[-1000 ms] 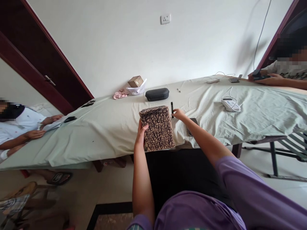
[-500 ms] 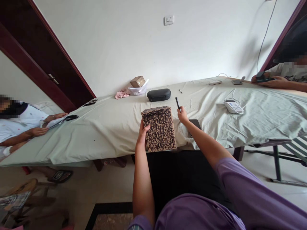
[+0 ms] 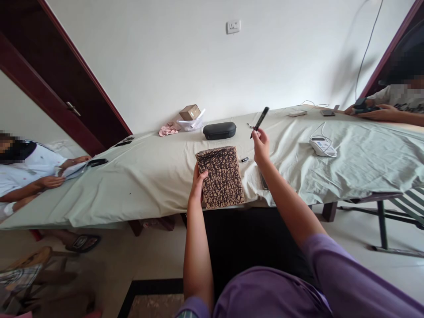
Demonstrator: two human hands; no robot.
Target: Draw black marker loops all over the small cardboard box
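A brown cardboard piece (image 3: 221, 176) covered in black scribbles lies at the near edge of the cloth-covered table (image 3: 149, 176). My left hand (image 3: 198, 184) grips its left edge, fingers closed on it. My right hand (image 3: 261, 145) is raised above the table to the right of the cardboard, pinching a black marker (image 3: 260, 119) that points up and to the right. A small black cap (image 3: 244, 159) lies on the cloth between the cardboard and my right hand.
A black case (image 3: 219, 130), a small box (image 3: 190, 112) on a white bag and a pink cloth (image 3: 168, 130) sit at the far edge. A white device (image 3: 322, 145) lies at right. A person sits at the left end, another at the right end holding a phone.
My right hand picked the black marker up off the cloth and lifted it up and right. A small cap now lies on the cloth. My left hand stayed on the cardboard.
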